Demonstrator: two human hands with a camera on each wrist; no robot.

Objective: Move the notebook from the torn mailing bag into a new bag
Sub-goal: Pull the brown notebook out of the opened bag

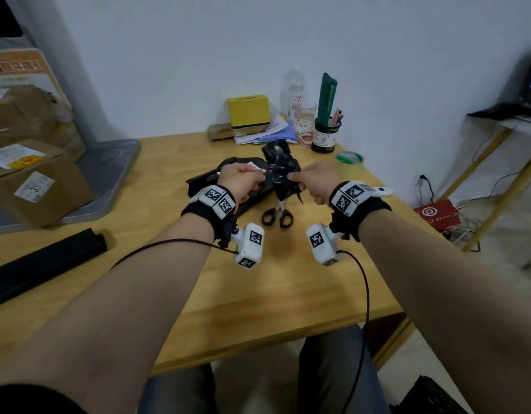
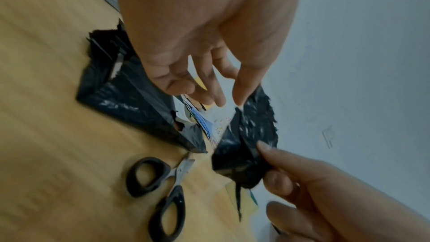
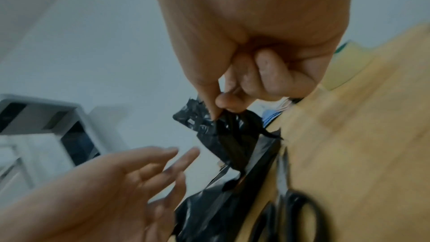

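Scissors (image 1: 277,216) lie nearest on the worktop (image 1: 288,279), just behind them the right hand (image 1: 316,182) pinching a crumpled scrap of black torn bag (image 2: 246,146), left hand (image 1: 242,182) loose-fingered beside it, holding nothing, over the flat black mailing bag (image 2: 125,98); notebook not discernible.

Both forearms extended forward, wrists close together. Left hand (image 1: 239,177) – fingers (image 2: 209,87) straight, loosely spread, holding nothing. Right hand (image 1: 315,178) – thumb and forefinger pinching, remaining fingers (image 3: 274,74) curled into palm.
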